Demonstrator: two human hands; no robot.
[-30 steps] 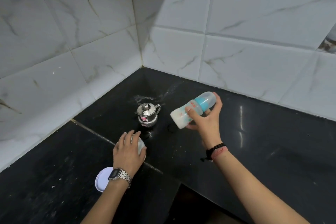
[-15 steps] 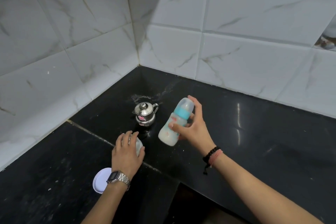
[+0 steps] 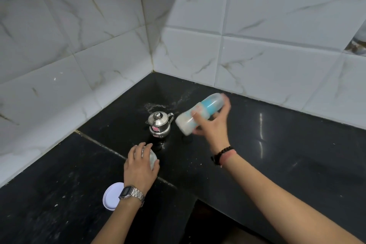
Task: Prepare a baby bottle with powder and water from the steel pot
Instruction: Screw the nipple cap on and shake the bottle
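The right hand (image 3: 213,125) holds the baby bottle (image 3: 200,116) in a closed grip, tilted above the tabletop (image 3: 277,164). The steel pot (image 3: 159,124) stands just left of that grip. The left hand (image 3: 139,166) curls over a small white jar (image 3: 153,159), nearer than the pot.

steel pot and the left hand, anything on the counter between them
Head view: only bare black counter shows between the steel pot and the left hand, which grips a small container.

Steel pot (image 3: 159,126) on worktop (image 3: 277,156) near the corner. Bottle (image 3: 198,117) just right of it, tilted, held aloft. Jar (image 3: 152,158) before pot; lid (image 3: 111,196) nearer, left.
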